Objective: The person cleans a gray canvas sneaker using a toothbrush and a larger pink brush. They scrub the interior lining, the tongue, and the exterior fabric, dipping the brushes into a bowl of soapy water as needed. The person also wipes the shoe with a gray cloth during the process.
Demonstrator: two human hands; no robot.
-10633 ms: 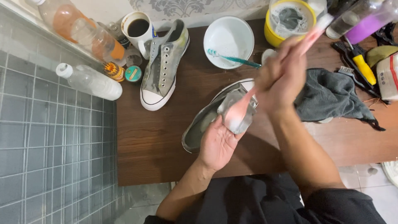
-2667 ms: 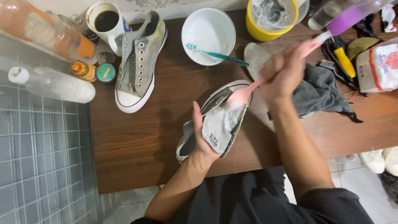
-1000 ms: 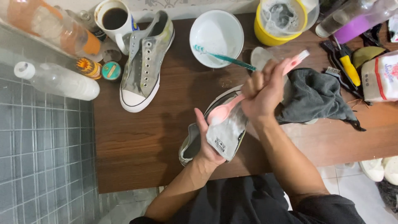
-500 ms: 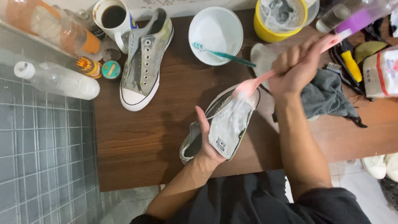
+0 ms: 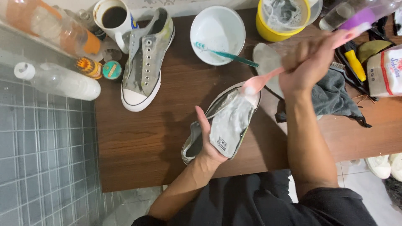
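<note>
Grey canvas shoe (image 5: pixel 228 125) rests in my left hand (image 5: pixel 209 140), fingers curled under its side to tilt the tongue upward. My right hand (image 5: pixel 307 62), fingers closed around a pink brush (image 5: pixel 268 77), sets bristles there. Just beyond waits a white bowl (image 5: pixel 217 29).

Second grey sneaker (image 5: pixel 145 62) on the brown table (image 5: pixel 142 142), white bowl (image 5: pixel 217 29) with teal toothbrush (image 5: pixel 228 54), coffee mug (image 5: pixel 114 19), yellow tub (image 5: pixel 282 19), grey rag (image 5: pixel 333 94) — clear plastic bottle (image 5: pixel 58 81) on blue tiles.
</note>
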